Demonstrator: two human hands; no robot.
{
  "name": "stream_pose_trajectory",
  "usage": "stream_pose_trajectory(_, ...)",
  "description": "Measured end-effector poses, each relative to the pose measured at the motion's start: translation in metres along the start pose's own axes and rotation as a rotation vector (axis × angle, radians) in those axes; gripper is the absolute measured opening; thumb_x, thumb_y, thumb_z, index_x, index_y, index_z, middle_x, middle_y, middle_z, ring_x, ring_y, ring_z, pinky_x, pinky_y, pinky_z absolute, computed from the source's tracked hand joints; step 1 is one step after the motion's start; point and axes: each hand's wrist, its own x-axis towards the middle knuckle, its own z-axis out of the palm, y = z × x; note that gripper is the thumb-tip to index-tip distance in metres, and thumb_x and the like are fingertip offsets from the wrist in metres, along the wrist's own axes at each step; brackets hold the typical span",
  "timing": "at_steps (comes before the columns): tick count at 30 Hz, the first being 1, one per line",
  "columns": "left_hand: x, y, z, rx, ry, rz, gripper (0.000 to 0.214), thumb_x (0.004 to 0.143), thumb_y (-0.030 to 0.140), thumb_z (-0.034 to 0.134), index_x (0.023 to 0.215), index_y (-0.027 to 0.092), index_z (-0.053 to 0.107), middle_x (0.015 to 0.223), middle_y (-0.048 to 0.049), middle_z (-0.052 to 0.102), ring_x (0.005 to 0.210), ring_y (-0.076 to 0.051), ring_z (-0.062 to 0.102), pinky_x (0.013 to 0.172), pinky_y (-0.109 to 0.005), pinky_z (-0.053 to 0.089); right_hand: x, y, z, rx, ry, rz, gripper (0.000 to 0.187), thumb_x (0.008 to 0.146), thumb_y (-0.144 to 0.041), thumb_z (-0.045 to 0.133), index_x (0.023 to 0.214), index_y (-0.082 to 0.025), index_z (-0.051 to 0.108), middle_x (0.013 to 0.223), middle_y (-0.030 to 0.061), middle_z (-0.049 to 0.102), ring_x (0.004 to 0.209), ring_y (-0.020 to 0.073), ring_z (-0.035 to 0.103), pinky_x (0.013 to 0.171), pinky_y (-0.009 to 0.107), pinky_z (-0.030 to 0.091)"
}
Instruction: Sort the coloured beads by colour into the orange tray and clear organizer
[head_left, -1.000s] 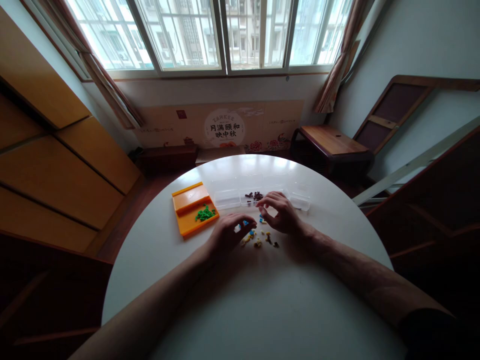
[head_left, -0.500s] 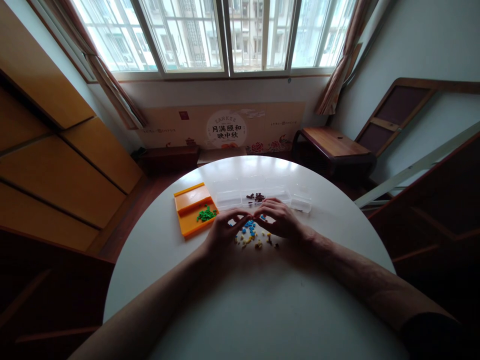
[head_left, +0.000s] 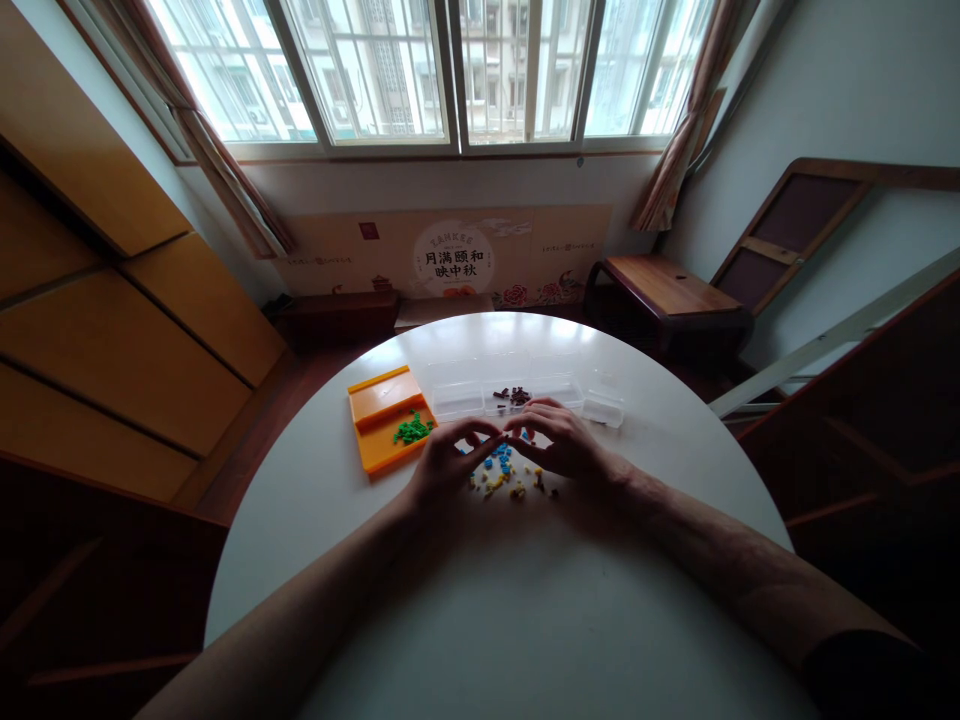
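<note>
On the round white table (head_left: pixel 525 610) my left hand (head_left: pixel 448 460) and my right hand (head_left: pixel 561 442) meet at the fingertips above a small heap of loose blue, yellow and dark pieces (head_left: pixel 504 472). Both hands are curled into pinches; whatever they hold between thumb and fingers is too small to name. Just beyond the hands stands a clear plastic compartment box (head_left: pixel 525 396) with dark brown pieces (head_left: pixel 513 395) in one cell. To the left lies an orange tray (head_left: pixel 381 395) with a cluster of green pieces (head_left: pixel 411 429) on it.
A wooden bench (head_left: pixel 660 285) stands behind the table at the right. Wooden cabinets (head_left: pixel 112 330) line the left wall. A printed board (head_left: pixel 450 255) leans under the window. Leaning boards fill the right side.
My left hand lifted off the pieces and came up to meet my right hand at the fingertips. The blue pieces it covered now show. The view shifted slightly.
</note>
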Motion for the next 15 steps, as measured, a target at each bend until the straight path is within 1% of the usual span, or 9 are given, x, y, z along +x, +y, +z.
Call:
stream_pose_trajectory(2, 0.0, 0.0, 0.0, -0.003, 0.002, -0.007, 0.026, 0.097, 0.043, 0.082, 0.099, 0.018, 0.083, 0.09, -0.0045, 0.083, 0.076, -0.015, 0.072, 0.071, -0.025, 0.059, 0.001, -0.001, -0.001, 0.002, 0.011, -0.004, 0.008, 0.105, -0.027, 0.072, 0.113, -0.026, 0.072, 0.099, 0.0028, 0.081, 0.09, 0.0206, 0.075, 0.094, 0.04, 0.059)
stream_pose_trajectory(5, 0.0, 0.0, 0.0, 0.001, 0.005, -0.016, 0.024, 0.097, 0.042, 0.082, 0.098, 0.018, 0.082, 0.089, -0.0039, 0.082, 0.076, -0.014, 0.072, 0.072, -0.024, 0.059, 0.001, -0.003, -0.001, 0.001, 0.008, -0.002, 0.003, 0.106, -0.028, 0.072, 0.108, -0.026, 0.073, 0.098, 0.0025, 0.082, 0.091, 0.0209, 0.075, 0.094, 0.04, 0.058)
stream_pose_trajectory(8, 0.0, 0.002, 0.0, 0.011, 0.027, -0.053, 0.024, 0.099, 0.042, 0.08, 0.099, 0.018, 0.081, 0.09, -0.0036, 0.081, 0.074, -0.013, 0.07, 0.069, -0.023, 0.058, 0.002, -0.003, -0.001, -0.004, 0.024, 0.037, 0.002, 0.105, -0.028, 0.072, 0.104, -0.026, 0.072, 0.09, 0.0008, 0.079, 0.084, 0.0199, 0.073, 0.094, 0.041, 0.057)
stream_pose_trajectory(10, 0.0, 0.003, 0.0, 0.015, 0.034, -0.083, 0.025, 0.1, 0.042, 0.077, 0.1, 0.018, 0.079, 0.091, -0.0034, 0.08, 0.07, -0.012, 0.068, 0.063, -0.021, 0.055, 0.002, 0.0, 0.0, -0.071, 0.104, 0.108, 0.004, 0.105, -0.027, 0.071, 0.102, -0.026, 0.072, 0.088, 0.0003, 0.078, 0.082, 0.0203, 0.071, 0.098, 0.043, 0.055)
stream_pose_trajectory(13, 0.0, 0.004, 0.001, 0.023, 0.024, -0.1, 0.025, 0.101, 0.042, 0.076, 0.099, 0.017, 0.077, 0.089, -0.0028, 0.079, 0.067, -0.011, 0.067, 0.057, -0.019, 0.051, 0.0, 0.01, 0.002, -0.217, 0.248, 0.288, 0.006, 0.106, -0.028, 0.069, 0.103, -0.026, 0.074, 0.09, 0.0021, 0.078, 0.087, 0.0237, 0.07, 0.101, 0.047, 0.05)
stream_pose_trajectory(15, 0.0, 0.004, 0.002, 0.028, 0.014, -0.096, 0.023, 0.1, 0.041, 0.076, 0.099, 0.018, 0.076, 0.088, -0.0026, 0.078, 0.069, -0.012, 0.067, 0.056, -0.018, 0.049, -0.002, 0.016, 0.002, -0.259, 0.265, 0.39, 0.01, 0.105, -0.029, 0.068, 0.111, -0.026, 0.076, 0.093, 0.0037, 0.078, 0.09, 0.0261, 0.07, 0.101, 0.048, 0.05)
